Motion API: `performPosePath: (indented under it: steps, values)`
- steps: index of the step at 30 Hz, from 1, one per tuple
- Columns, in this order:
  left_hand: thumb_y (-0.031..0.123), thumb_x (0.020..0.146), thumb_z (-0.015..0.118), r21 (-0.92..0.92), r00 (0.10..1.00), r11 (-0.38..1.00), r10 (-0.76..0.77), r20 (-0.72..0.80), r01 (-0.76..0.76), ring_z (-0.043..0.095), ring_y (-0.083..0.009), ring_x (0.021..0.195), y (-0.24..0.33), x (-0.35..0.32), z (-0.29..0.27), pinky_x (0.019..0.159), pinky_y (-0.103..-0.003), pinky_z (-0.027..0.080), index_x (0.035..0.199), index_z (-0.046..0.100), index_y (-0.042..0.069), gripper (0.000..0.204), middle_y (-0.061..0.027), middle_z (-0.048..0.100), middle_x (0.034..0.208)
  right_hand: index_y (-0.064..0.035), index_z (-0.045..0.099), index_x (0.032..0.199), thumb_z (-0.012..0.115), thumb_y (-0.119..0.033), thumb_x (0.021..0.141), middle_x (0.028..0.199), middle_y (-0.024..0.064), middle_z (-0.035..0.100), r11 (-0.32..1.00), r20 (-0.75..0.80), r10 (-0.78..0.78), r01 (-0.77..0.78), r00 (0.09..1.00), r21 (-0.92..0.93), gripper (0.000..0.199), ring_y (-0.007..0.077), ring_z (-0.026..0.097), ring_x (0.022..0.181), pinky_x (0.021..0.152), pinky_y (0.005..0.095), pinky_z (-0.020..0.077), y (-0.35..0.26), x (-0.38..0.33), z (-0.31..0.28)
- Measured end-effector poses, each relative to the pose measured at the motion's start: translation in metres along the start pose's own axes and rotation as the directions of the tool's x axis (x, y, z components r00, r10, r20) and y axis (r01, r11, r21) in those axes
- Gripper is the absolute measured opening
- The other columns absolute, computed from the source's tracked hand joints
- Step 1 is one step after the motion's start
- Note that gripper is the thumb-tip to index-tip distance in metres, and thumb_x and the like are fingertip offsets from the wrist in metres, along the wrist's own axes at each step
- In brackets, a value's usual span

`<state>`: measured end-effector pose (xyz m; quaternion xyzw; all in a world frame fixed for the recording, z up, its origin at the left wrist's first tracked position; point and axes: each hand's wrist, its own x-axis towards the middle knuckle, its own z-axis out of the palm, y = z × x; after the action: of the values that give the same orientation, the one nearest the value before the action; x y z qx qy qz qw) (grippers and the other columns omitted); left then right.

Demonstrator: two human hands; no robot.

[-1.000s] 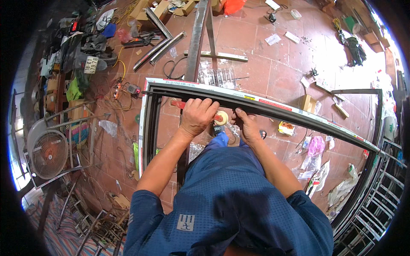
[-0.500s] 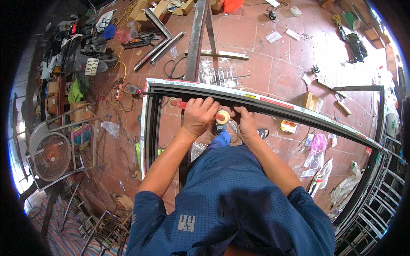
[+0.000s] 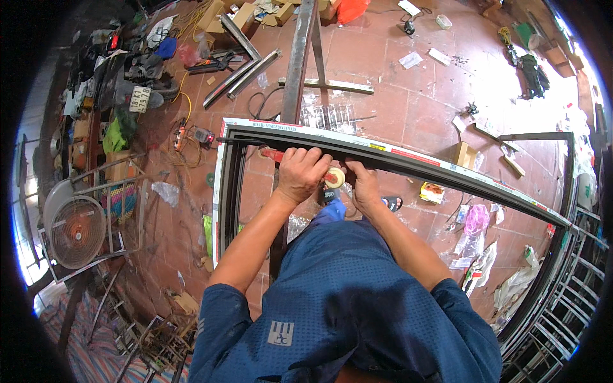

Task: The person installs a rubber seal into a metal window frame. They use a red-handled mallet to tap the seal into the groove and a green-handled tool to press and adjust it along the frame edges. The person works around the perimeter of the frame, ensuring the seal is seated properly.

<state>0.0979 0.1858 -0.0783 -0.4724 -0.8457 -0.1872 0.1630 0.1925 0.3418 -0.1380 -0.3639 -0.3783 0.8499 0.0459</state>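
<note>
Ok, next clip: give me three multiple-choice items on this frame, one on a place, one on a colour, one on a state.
1. Where is the round caged floor fan?
A. At the person's left
B. At the person's right
C. On the frame

2. What colour is the handle of the tool under the left hand?
A. Blue
B. Red
C. Green

3. How does the long dark metal window frame stand?
A. Leaning on a wall
C. Hung overhead
B. Lying flat, both hands on its rail

Answers: 1 A, it sits at the picture's left edge. 2 B, a red handle juts out left of the fingers. 3 B, the right hand also rests there.
</note>
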Motion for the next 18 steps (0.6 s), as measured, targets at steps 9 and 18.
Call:
performPosePath:
  steps: [9,18]
  values:
    - [0.021,0.084,0.069,-0.058,0.999,0.998,-0.039,-0.016,0.038,0.059,-0.022,0.076,-0.002,0.002,0.002,0.071,-0.038,0.042,0.095,0.072,0.014,0.014,-0.0013,0.06,0.086,-0.0025,0.076,0.091,0.075,-0.016,0.088,0.084,0.005,0.073,0.997,-0.033,-0.062,0.064,0.998,0.044,0.014,0.0142,0.067,0.071,0.061,0.0288,0.0513,0.011,0.009,0.012]
    - [0.024,0.085,0.067,-0.081,0.998,0.995,-0.054,-0.014,0.053,0.059,-0.0224,0.076,-0.004,0.003,-0.001,0.071,-0.038,0.043,0.096,0.071,0.014,0.015,-0.0018,0.06,0.084,-0.0007,0.073,0.09,0.071,-0.011,0.087,0.083,0.0061,0.072,0.999,-0.052,0.026,-0.024,0.998,0.046,0.011,0.0173,0.069,0.068,0.06,0.0306,0.0556,0.006,0.002,0.031]
